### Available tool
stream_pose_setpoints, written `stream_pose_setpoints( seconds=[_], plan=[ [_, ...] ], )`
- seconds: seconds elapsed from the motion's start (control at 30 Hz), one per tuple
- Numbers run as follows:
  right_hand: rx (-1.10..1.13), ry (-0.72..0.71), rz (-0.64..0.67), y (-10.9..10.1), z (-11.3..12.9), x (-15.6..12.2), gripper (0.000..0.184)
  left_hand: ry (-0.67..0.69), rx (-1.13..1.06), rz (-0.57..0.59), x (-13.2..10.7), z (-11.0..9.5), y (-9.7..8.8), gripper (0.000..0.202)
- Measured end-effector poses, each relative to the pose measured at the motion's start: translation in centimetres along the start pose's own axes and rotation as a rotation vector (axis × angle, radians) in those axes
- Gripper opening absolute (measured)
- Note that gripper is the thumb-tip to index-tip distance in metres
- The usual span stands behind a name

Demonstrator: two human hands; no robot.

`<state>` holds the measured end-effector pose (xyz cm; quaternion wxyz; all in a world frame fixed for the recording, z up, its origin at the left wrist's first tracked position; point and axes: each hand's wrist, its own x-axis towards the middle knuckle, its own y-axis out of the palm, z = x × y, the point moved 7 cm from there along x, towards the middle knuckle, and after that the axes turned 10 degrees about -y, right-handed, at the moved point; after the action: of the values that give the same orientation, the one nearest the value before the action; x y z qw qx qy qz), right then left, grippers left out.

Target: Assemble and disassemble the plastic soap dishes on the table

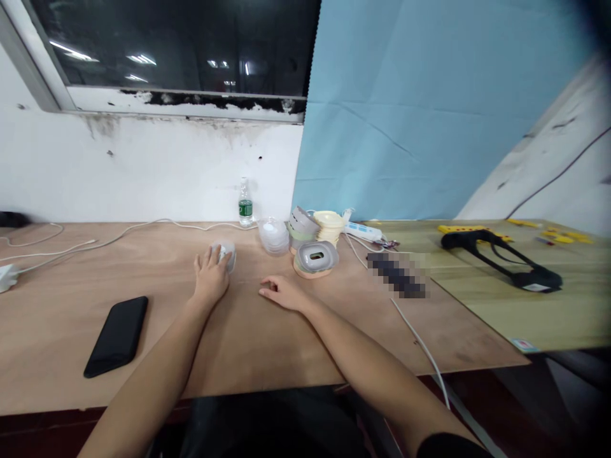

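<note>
My left hand (211,277) lies over a small clear plastic container (231,253) with something white in it. Its fingers are spread and touch the container, partly hiding it. My right hand (285,293) rests on the table with nothing visible in it, fingers loosely bent and a small gap between thumb and forefinger. Beyond it stand a stack of clear plastic containers (274,238), stacked grey and green pieces (302,226) and a stack of cream-coloured pieces (330,222). Closer to the right hand sits an oval grey lid-like piece (317,256) with a slot, on a tan base.
A black phone (117,336) lies at left on the wooden table (229,356). A water bottle (245,205) stands by the wall. White cables run along the back to a power strip (363,230). At right are a pixelated dark object (397,275) and a black strap-like frame (506,254).
</note>
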<state>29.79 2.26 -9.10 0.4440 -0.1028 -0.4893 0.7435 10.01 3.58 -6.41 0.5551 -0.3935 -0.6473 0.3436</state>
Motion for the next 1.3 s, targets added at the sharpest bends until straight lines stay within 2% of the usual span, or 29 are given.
stream_pose_setpoints(
  seconds=[0.1, 0.23, 0.43, 0.63, 0.8, 0.9, 0.97, 1.03, 1.17, 1.2, 1.27, 1.3],
  plan=[
    [0.006, 0.000, 0.000, -0.1, 0.0, 0.0, 0.035, -0.034, 0.005, -0.061, 0.1, 0.3, -0.5, 0.047],
    [0.012, -0.004, 0.000, -0.1, 0.1, -0.1, 0.035, -0.001, -0.023, -0.054, 0.2, 0.0, -0.3, 0.044],
    [0.001, 0.001, 0.005, -0.2, 0.2, -0.1, 0.034, -0.176, -0.033, 0.046, 1.1, 3.2, 1.0, 0.054],
    [0.006, -0.021, -0.003, -0.4, 0.4, -0.1, 0.034, -0.237, -0.009, 0.014, 1.6, 4.8, 0.7, 0.048],
    [0.020, -0.022, -0.042, -0.8, 1.1, -0.2, 0.031, -0.297, -0.024, 0.036, 2.0, 5.4, 1.7, 0.068],
    [0.024, -0.084, -0.118, -1.5, 1.7, -0.3, 0.029, -0.306, -0.071, 0.015, 2.1, 5.6, 1.9, 0.078],
    [0.000, -0.134, -0.242, -2.9, 1.7, -0.6, 0.028, -0.309, -0.105, -0.029, 2.0, 5.6, 1.5, 0.077],
    [-0.051, -0.124, -0.432, -5.3, 0.5, -1.4, 0.032, -0.336, -0.139, -0.072, 1.8, 5.7, 0.9, 0.072],
    [-0.121, 0.116, -0.960, -12.4, -4.7, -4.7, 0.042, -0.349, -0.193, -0.132, 1.7, 5.6, 0.1, 0.063],
    [-0.118, 0.168, -1.056, -14.0, -6.1, -5.5, 0.044, -0.332, -0.215, -0.157, 1.7, 5.4, -0.1, 0.059],
    [-0.142, 0.253, -1.132, -16.7, -8.6, -6.3, 0.045, -0.286, -0.276, -0.220, 1.9, 4.8, -0.5, 0.048],
    [-0.162, 0.289, -1.094, -17.7, -9.7, -6.1, 0.045, -0.252, -0.311, -0.247, 2.0, 4.3, -0.6, 0.043]
  ],
)
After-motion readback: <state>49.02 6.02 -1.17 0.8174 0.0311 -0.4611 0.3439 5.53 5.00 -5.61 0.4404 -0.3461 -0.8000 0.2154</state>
